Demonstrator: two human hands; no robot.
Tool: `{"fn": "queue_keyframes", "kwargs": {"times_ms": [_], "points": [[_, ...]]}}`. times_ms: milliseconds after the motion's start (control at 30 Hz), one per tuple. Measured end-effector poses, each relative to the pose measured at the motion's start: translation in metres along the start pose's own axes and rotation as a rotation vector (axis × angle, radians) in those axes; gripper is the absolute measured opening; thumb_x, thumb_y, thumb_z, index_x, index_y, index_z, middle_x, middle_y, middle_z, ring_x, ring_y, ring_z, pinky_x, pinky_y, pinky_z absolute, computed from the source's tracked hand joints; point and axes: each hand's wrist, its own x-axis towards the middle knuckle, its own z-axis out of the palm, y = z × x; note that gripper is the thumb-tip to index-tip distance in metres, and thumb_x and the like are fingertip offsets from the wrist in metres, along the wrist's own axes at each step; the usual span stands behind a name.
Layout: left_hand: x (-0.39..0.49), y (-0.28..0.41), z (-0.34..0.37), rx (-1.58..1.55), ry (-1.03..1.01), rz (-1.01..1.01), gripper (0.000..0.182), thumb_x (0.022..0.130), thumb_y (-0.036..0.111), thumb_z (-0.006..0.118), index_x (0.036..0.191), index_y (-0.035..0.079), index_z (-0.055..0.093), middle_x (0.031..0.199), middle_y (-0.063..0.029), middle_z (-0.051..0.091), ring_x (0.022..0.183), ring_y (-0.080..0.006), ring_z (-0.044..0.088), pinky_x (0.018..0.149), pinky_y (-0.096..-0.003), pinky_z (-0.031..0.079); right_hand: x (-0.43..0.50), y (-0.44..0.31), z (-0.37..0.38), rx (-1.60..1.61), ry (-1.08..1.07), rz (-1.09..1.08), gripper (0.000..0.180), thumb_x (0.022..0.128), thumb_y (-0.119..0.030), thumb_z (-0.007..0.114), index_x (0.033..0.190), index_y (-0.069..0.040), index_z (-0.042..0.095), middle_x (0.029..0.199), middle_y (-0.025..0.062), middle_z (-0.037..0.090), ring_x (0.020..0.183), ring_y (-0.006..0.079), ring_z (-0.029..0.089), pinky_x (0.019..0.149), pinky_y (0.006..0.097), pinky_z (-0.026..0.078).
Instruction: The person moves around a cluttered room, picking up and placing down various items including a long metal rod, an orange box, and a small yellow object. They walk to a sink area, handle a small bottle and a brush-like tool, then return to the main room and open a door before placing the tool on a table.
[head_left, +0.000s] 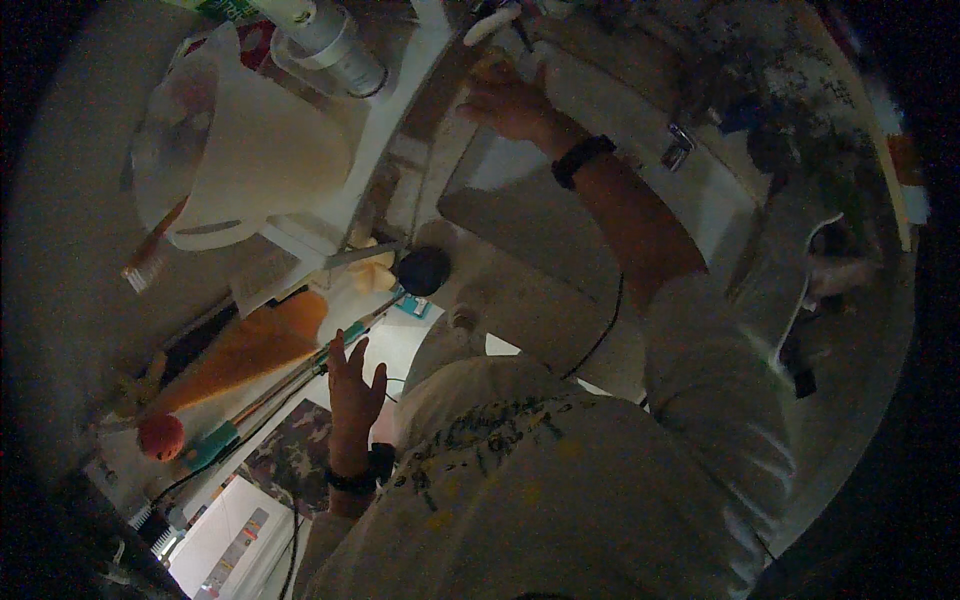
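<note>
The light is dim. My left hand (356, 390) is raised at lower left with its fingers spread and nothing in them, above a long pole with green sections (217, 444) and beside a dark patterned item (296, 446). A dark band circles each wrist. My right hand (514, 101) reaches to the upper middle, its fingers bent at the corner of a pale, box-like surface (517, 210); whether they grip anything is too dark to tell. A pale elongated object (491, 25) lies just beyond that hand. A dark round object (424, 270) is between the two hands.
At upper left are a large pale plastic container (277, 150), a pale cylinder (349, 64) and a brush (154, 247). Below them lie an orange tapered item (262, 349) and a red ball (160, 436). A shiny metal fitting (677, 148) is right of my right wrist. A black cable (615, 322) hangs near my torso.
</note>
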Motion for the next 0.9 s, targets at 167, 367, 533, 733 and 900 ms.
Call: {"fn": "queue_keyframes", "kwargs": {"times_ms": [167, 367, 533, 733, 900], "points": [[-0.002, -0.016, 0.007, -0.036, -0.035, -0.031, 0.047, 0.077, 0.018, 0.064, 0.119, 0.003, 0.05, 0.136, -0.0251, 0.029, 0.125, -0.0416, 0.031, 0.1, -0.0486, 0.032, -0.042, -0.048, 0.049, 0.202, 0.191, -0.626, 0.04, 0.085, -0.043, 0.05, 0.117, -0.019, 0.053, 0.125, 0.0056, 0.048, 0.125, 0.024, 0.036, 0.096, 0.0682, 0.013], [-0.006, -0.023, 0.002, 0.076, -0.051, -0.017, 0.046, 0.078, 0.019, 0.063, 0.119, 0.003, 0.051, 0.134, -0.0265, 0.031, 0.122, -0.0433, 0.033, 0.099, -0.0487, 0.033, 0.03, -0.051, 0.049, 0.251, -0.027, -0.501, 0.034, 0.088, -0.04, 0.045, 0.11, -0.016, 0.057, 0.118, 0.0066, 0.054, 0.114, 0.0271, 0.047, 0.097, 0.053, 0.028], [-0.013, -0.03, 0.003, 0.027, -0.024, -0.083, 0.042, 0.08, 0.017, 0.061, 0.118, 0.002, 0.051, 0.134, -0.0245, 0.033, 0.121, -0.0411, 0.036, 0.098, -0.047, 0.034, 0.001, -0.026, 0.041, 0.016, -0.103, -0.439, 0.037, 0.09, -0.04, 0.043, 0.114, -0.015, 0.056, 0.127, 0.007, 0.048, 0.117, 0.0259, 0.044, 0.1, 0.0461, 0.028], [0.004, -0.014, 0.005, -0.078, 0.049, -0.032, 0.039, 0.081, 0.015, 0.059, 0.117, 0.001, 0.051, 0.127, -0.0253, 0.043, 0.116, -0.0399, 0.043, 0.096, -0.0454, 0.037, -0.068, -0.068, 0.039, 0.021, 0.02, -0.805, 0.037, 0.09, -0.039, 0.043, 0.113, -0.014, 0.056, 0.132, 0.0062, 0.043, 0.123, 0.0224, 0.037, 0.102, 0.0536, 0.023], [0.03, 0.031, -0.009, -0.142, 0.155, 0.218, 0.042, 0.078, 0.009, 0.062, 0.118, 0.003, 0.05, 0.123, -0.0211, 0.049, 0.11, -0.0378, 0.05, 0.091, -0.0421, 0.042, -0.036, -0.06, 0.044, 0.179, -0.038, -0.716, 0.032, 0.089, -0.035, 0.044, 0.112, -0.015, 0.055, 0.131, 0.0057, 0.043, 0.123, 0.0249, 0.037, 0.099, 0.0621, 0.019]]}}
